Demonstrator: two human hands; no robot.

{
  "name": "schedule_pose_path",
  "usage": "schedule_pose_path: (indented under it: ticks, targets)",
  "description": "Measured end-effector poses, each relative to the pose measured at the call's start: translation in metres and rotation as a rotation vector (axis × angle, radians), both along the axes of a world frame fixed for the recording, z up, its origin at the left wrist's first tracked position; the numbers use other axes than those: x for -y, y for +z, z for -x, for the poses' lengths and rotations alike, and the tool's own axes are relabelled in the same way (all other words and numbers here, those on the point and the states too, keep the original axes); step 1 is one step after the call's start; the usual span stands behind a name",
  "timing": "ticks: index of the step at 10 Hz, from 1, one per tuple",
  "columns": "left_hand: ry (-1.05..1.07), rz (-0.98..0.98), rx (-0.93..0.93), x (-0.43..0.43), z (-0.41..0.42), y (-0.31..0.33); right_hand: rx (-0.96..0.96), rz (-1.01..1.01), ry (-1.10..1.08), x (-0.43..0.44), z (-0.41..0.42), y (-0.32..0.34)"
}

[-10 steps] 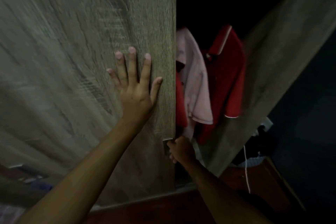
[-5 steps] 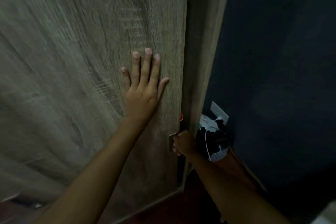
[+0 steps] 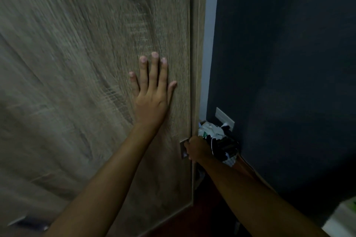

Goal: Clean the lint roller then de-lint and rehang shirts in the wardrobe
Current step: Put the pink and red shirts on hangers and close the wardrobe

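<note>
**Both hands on the closed wardrobe door**

Nearest the camera, two bare forearms reached forward from the bottom of the view. The right hand (image 3: 197, 149) sat low at the door's edge, its grip curled shut around the small metal handle (image 3: 183, 150) fixed to the wardrobe door (image 3: 96, 63); the fingers themselves were hidden behind the knuckles. Just beyond that fist lay a heap of dark and white clutter (image 3: 217, 140), too dim to make out piece by piece, crowded into the corner beside the wardrobe.

Higher up, the left hand (image 3: 152, 94) lay flat against the wood-grain panel, its grip spread apart and holding nothing, palm and all five fingers pressed to the surface of the door near its right edge. The door stood flush with the narrow side frame (image 3: 198, 44), so the shirts and the inside of the wardrobe were out of sight. No lint roller showed.

Farther right, a pale wall plate (image 3: 224, 118) sat on the dark blue wall (image 3: 289, 63) above the clutter.
</note>
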State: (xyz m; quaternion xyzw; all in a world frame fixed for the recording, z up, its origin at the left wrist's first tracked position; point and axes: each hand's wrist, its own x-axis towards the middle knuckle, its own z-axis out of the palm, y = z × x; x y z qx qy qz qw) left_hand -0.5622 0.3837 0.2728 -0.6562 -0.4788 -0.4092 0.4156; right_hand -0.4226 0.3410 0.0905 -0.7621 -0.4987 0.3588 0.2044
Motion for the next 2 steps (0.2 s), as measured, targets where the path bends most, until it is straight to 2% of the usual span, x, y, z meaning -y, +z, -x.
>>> schedule_pose_path:
  ticks: [1,2]
  targets:
    - [-0.048,0.020,0.006,0.004,-0.001,0.004,0.051,0.023,0.074,0.007,-0.005,0.010]
    - [-0.247,0.064,0.123,0.016,-0.011,0.012,0.102,0.053,0.110,0.009,-0.029,0.020]
